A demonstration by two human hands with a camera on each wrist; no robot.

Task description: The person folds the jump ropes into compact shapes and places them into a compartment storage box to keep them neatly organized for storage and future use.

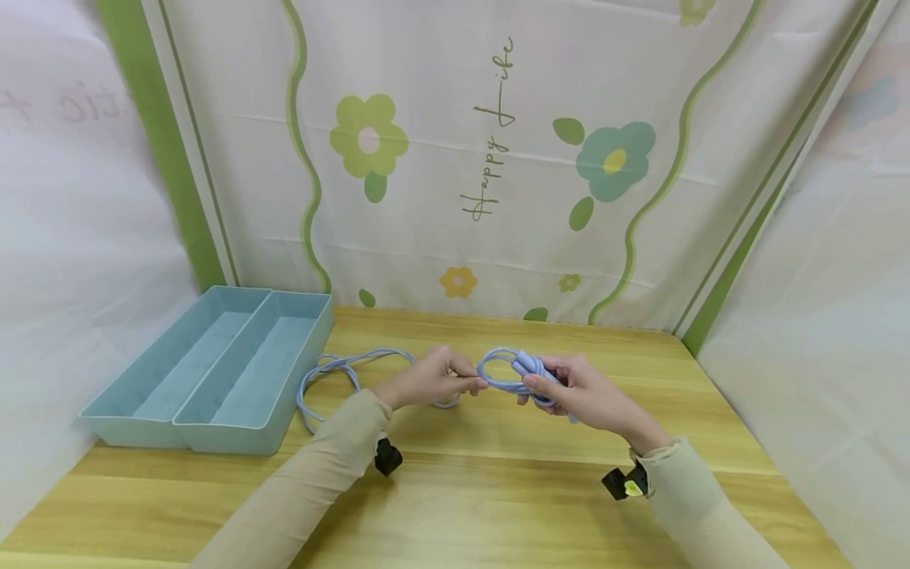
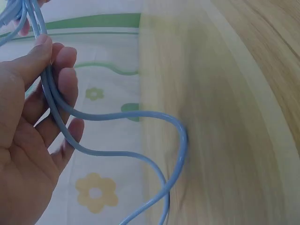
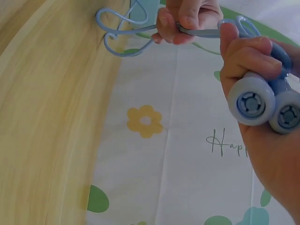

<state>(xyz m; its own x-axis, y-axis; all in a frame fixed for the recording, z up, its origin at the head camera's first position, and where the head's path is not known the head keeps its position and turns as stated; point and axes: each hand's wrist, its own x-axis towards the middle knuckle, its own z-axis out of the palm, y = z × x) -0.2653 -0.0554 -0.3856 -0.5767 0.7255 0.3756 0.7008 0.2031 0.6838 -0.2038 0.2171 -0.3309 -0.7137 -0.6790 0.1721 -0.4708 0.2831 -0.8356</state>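
A light blue jump rope is partly bundled in my right hand (image 1: 592, 395), which grips its two handles (image 1: 528, 365) with turns of cord wound about them. In the right wrist view the round handle ends (image 3: 252, 101) stick out side by side below the fingers. My left hand (image 1: 430, 378) pinches the doubled cord (image 2: 43, 27) between thumb and fingers, just left of the bundle. From there two strands run over the left fingers and droop. The remaining cord (image 1: 346, 361) lies in loose loops on the table, beside the blue-green tray.
Two blue-green trays (image 1: 277, 444), long and side by side, stand at the left of the wooden table (image 1: 483, 506). A white curtain (image 1: 426, 229) with printed flowers hangs behind the table, with more white cloth at both sides.
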